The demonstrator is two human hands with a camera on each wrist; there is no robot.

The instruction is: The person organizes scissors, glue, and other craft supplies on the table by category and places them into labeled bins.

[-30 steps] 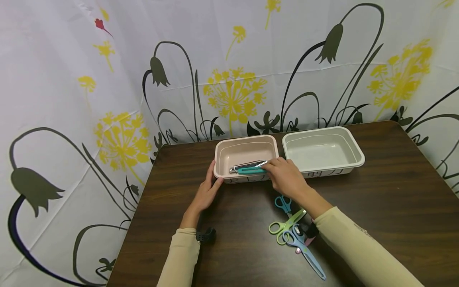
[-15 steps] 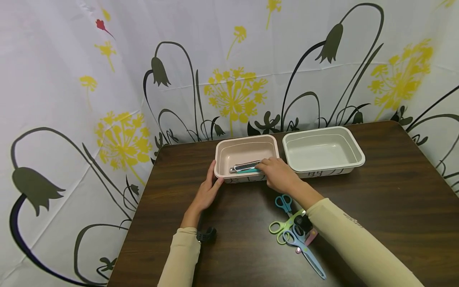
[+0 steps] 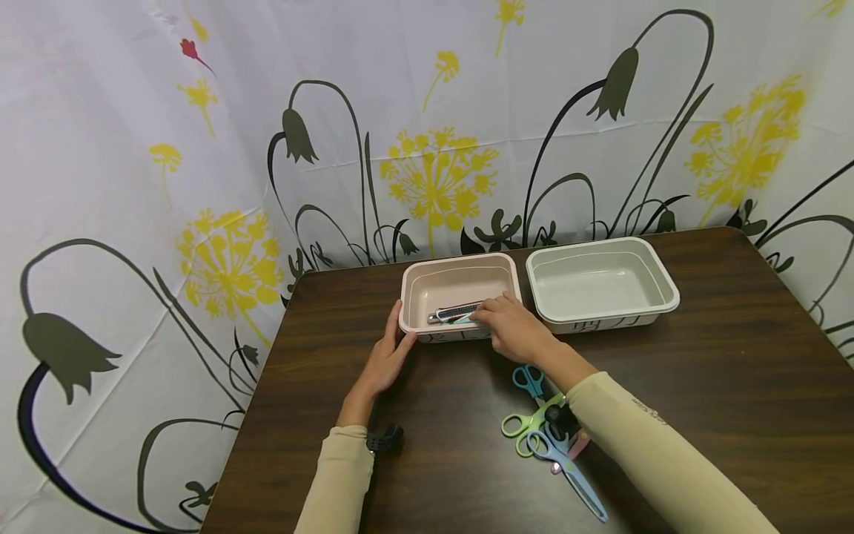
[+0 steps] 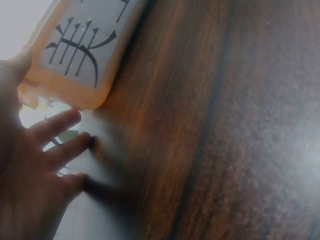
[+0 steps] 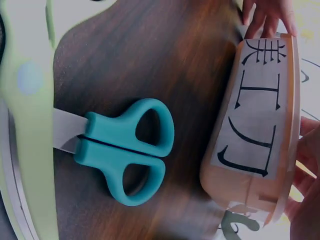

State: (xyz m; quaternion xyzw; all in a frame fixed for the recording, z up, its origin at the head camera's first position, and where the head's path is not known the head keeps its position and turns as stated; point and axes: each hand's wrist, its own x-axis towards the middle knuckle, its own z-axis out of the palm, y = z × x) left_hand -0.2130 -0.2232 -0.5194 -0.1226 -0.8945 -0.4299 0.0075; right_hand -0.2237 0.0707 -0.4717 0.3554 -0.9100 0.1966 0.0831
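Here, the right grip (image 3: 515, 328) pinches a slim teal cutter (image 3: 462, 320) — the left grip (image 3: 387, 359), spread, touches a rounded pink plastic box (image 3: 440, 282).

The bin (image 3: 447, 285) is pink, the tray (image 3: 594, 283) off-white, the cloth (image 3: 439, 178) white, yellow-flowered.

Reader: Where does the head view stand?

Author: High over the table (image 3: 440, 415), facing forward and down; the farthest view, it spans the left hand (image 3: 385, 362), the right hand (image 3: 517, 330) and the curtain (image 3: 427, 96) behind.

Reader: And the wrist views?

Author: The left, close in, sees its hand at the left edge, the pink box (image 4: 97, 75) at upper left, and tabletop. The right, turned sideways, faces the box's label (image 5: 255, 107), with green scissors (image 5: 32, 135) nearest and teal scissors (image 5: 112, 157) beyond.

Reader: What is shared?

Author: The box and left hand appear in all three; both scissors, in head and right wrist.
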